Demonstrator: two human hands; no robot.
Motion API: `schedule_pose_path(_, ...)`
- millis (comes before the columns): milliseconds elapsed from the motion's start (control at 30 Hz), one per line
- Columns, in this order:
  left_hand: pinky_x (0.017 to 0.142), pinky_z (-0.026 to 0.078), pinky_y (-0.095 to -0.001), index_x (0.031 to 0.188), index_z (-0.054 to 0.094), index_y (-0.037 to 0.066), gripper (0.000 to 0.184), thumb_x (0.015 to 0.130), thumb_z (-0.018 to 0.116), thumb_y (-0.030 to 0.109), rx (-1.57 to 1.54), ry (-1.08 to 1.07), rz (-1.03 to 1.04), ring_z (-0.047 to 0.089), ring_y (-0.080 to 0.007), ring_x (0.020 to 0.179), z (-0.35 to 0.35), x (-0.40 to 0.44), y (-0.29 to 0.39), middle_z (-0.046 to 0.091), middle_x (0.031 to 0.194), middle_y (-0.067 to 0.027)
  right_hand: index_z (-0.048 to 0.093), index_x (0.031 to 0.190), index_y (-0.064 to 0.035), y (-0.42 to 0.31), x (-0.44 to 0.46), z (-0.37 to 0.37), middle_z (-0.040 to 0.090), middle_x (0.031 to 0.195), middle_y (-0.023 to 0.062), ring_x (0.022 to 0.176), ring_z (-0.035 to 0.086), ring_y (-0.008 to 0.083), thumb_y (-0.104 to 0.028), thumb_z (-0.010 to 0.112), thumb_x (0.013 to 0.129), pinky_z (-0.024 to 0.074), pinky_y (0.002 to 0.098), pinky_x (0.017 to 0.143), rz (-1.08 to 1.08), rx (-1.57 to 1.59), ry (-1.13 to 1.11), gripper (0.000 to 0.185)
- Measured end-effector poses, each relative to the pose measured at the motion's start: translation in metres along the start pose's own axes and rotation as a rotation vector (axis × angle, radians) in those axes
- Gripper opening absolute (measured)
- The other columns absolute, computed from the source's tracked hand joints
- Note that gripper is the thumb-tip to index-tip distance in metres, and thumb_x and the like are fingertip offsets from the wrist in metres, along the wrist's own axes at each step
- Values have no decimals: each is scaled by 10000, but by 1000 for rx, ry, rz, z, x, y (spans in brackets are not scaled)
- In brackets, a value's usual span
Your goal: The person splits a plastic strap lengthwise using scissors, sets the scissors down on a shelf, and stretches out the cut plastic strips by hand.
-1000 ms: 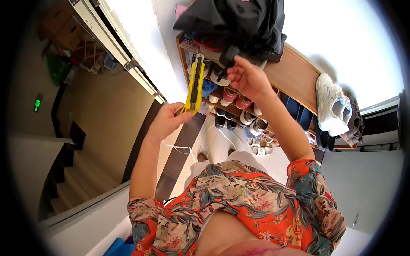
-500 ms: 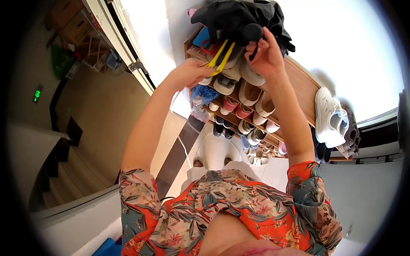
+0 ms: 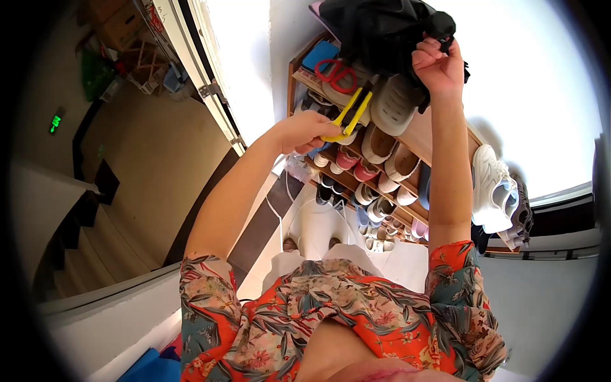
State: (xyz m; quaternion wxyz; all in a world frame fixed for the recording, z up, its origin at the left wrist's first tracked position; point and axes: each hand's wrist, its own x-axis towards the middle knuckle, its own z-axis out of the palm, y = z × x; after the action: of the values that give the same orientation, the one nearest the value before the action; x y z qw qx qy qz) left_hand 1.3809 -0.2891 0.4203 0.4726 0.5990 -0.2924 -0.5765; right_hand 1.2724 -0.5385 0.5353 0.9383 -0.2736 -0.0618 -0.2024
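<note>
My left hand is closed round a yellow two-armed tool with a dark far end; it looks like pliers, though the kind is not certain. It is held over the shoe rack, just below a pair of red-handled scissors. My right hand, raised at the top, has its fingers curled on a dark end of a shiny black fabric bundle. A rounded black piece sits by those fingertips. Beneath the bundle lies a grey perforated clog.
The wooden shoe rack holds several rows of shoes and a blue box. White sneakers stand at its right end. An open door is on the left, with stairs beyond. A white cable hangs near my legs.
My right hand has moved right and slightly up, with the black piece. My left hand has come right and down with the yellow tool, uncovering the red scissors and grey clog.
</note>
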Motion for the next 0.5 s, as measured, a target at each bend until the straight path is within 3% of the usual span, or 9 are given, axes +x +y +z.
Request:
schedule_pose_path(133,381,174,-224,840,605,42,233,845,598,275,25,93,54,250,-50,406,-2,8,14,353,539,43,480,856,24,-1,2,-1,375,626,-23,522,382,89,-150,468,820,307,236,521,35,21,-44,178)
schedule_pose_path(167,379,186,-235,805,609,34,255,839,598,287,-4,66,91,257,-62,401,-9,20,18,364,535,30,480,840,7,2,0,5,364,614,-28,518,376,90,-157,472,825,302,237,518,-2,-28,76,165)
schedule_pose_path(267,373,224,-252,758,600,24,321,828,609,337,61,158,109,298,-82,397,-12,45,38,401,538,6,503,870,23,0,4,-9,499,696,41,538,404,123,-272,497,888,329,254,508,60,49,-76,296)
schedule_pose_path(367,373,269,-270,713,585,22,382,816,618,388,198,327,154,347,-105,399,-14,63,51,431,546,-14,540,841,-35,9,-1,-11,519,691,23,547,431,130,-293,518,883,340,256,516,53,-32,-24,262)
schedule_pose_path(467,379,301,-272,722,571,10,425,816,621,421,683,690,419,377,-106,410,-11,67,46,457,562,-22,566,766,-116,41,-28,-8,530,644,-8,559,465,132,-316,549,874,357,256,520,44,-226,212,227)
schedule_pose_path(500,377,290,-264,740,572,9,418,822,621,416,482,642,448,363,-97,410,-13,60,41,446,557,-14,570,707,-163,49,-36,-18,528,589,-32,565,502,133,-343,580,860,374,252,519,66,-303,247,237)
